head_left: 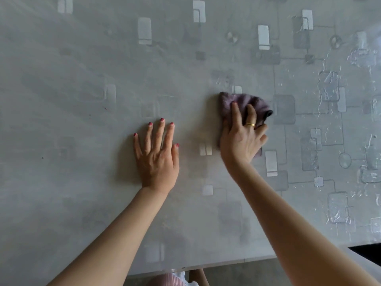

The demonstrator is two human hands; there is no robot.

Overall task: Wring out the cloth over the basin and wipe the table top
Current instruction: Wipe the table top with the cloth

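Observation:
A purple cloth lies bunched on the grey patterned table top, a little right of centre. My right hand lies on the cloth with spread fingers pressing it down onto the table. My left hand rests flat on the bare table to the left of the cloth, fingers straight and spread, holding nothing. No basin is in view.
The table's right part glistens with wet streaks. The table's near edge runs along the bottom, with floor and a bit of pink-striped clothing below it. A dark patch shows at the lower right.

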